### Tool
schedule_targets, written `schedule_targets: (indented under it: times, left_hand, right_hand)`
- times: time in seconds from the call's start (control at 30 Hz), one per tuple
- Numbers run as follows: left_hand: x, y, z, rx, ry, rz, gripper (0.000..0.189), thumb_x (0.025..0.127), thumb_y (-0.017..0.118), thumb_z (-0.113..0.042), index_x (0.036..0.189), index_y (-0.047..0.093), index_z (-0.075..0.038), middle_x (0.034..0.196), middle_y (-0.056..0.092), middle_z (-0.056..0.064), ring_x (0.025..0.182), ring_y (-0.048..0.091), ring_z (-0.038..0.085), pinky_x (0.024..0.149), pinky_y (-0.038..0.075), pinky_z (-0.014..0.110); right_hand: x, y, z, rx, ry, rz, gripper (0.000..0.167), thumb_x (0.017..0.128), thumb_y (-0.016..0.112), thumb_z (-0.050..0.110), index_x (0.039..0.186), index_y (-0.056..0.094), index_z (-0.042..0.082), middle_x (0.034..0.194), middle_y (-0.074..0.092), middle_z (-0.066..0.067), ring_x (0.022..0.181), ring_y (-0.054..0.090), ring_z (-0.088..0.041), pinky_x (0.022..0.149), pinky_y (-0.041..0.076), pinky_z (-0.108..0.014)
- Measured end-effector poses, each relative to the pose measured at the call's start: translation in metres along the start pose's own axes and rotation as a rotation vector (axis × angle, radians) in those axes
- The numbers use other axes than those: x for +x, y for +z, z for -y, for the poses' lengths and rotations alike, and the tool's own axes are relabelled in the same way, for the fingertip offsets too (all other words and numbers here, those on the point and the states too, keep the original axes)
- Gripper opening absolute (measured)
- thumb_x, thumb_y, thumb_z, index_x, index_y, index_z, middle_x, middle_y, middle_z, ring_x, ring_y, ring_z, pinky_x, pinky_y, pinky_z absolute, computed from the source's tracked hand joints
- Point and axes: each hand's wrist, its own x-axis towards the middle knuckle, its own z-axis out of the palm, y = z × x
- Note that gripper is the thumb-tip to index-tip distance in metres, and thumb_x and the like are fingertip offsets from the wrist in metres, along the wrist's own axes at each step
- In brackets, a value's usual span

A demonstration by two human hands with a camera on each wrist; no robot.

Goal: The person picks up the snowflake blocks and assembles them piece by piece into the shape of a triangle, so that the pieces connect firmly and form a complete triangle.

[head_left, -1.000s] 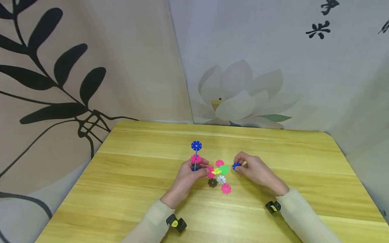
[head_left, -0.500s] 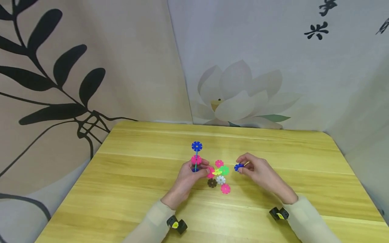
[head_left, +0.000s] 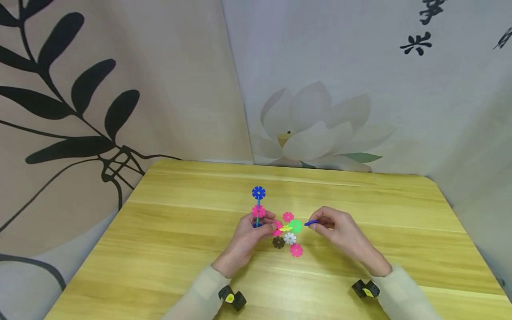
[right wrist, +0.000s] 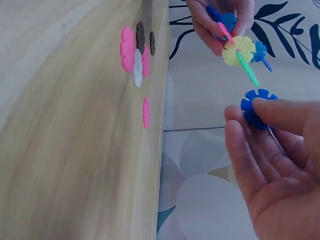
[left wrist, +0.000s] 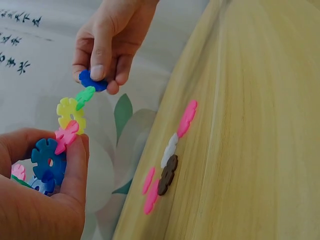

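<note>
My left hand [head_left: 249, 231] grips a chain of interlocking snowflake discs, held above the table. On its left part a blue disc [head_left: 258, 193] stands at the far end, with a pink disc [head_left: 258, 211] nearer. Out past the thumb run another pink disc [left wrist: 66, 136], a yellow disc [left wrist: 70, 112] and a green disc [head_left: 296, 226]. Between thumb and fingers my right hand [head_left: 340, 229] pinches a single blue disc [right wrist: 258, 96], turned edge-on in the head view. Its rim is close to the free tip of the green disc. My left fingers partly hide the middle of the chain.
Loose discs lie on the wooden table [head_left: 192, 249] below the chain: a brown one [head_left: 278, 242], a white one [head_left: 290, 238], a pink one [head_left: 296, 250] at the front and another pink one [head_left: 288, 217] behind. A printed cloth wall [head_left: 192, 89] borders the table's far edge.
My right hand has tilted its blue disc from face-on to edge-on. After drifting slightly right, the disc has come back left toward the green one. The left hand has stayed nearly still.
</note>
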Motion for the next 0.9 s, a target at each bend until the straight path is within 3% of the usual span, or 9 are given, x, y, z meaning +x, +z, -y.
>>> schedule_targets:
  times: [0.13,0.3,0.53,0.9]
  left_hand:
    - [0.001,0.001,0.0,0.004,-0.011,-0.009,0.041,0.087,0.069,0.003,0.126,0.057,0.011,0.107,0.067,0.01,0.098,0.067,0.019,0.092,0.058,0.033]
    - [0.001,0.004,0.0,0.006,-0.023,-0.01,0.04,0.087,0.07,0.002,0.124,0.058,0.01,0.107,0.067,0.009,0.098,0.067,0.018,0.092,0.058,0.033]
    - [0.001,0.008,0.0,-0.002,-0.03,-0.019,0.038,0.088,0.071,0.001,0.123,0.059,0.009,0.106,0.067,0.009,0.096,0.067,0.018,0.09,0.058,0.032]
    - [-0.002,0.015,-0.004,-0.011,-0.001,-0.054,0.028,0.088,0.071,0.001,0.115,0.063,0.003,0.103,0.064,0.007,0.093,0.063,0.019,0.088,0.057,0.032]
  right_hand:
    - [0.0,0.002,0.0,0.0,-0.025,-0.011,0.009,0.095,0.072,0.001,0.1,0.07,0.008,0.095,0.073,-0.005,0.087,0.073,-0.027,0.077,0.06,-0.024]
    - [0.001,0.003,-0.003,-0.019,-0.092,-0.032,0.014,0.093,0.073,-0.003,0.099,0.071,0.011,0.094,0.072,0.002,0.086,0.072,-0.014,0.078,0.061,-0.025]
    - [0.0,0.005,-0.005,-0.042,-0.202,-0.066,0.021,0.088,0.075,-0.009,0.095,0.073,0.011,0.094,0.073,0.006,0.087,0.072,-0.012,0.078,0.062,-0.028]
    - [-0.001,0.01,-0.002,-0.098,-0.284,-0.165,0.026,0.08,0.08,-0.014,0.087,0.077,0.011,0.09,0.075,0.006,0.08,0.072,-0.01,0.069,0.061,-0.024]
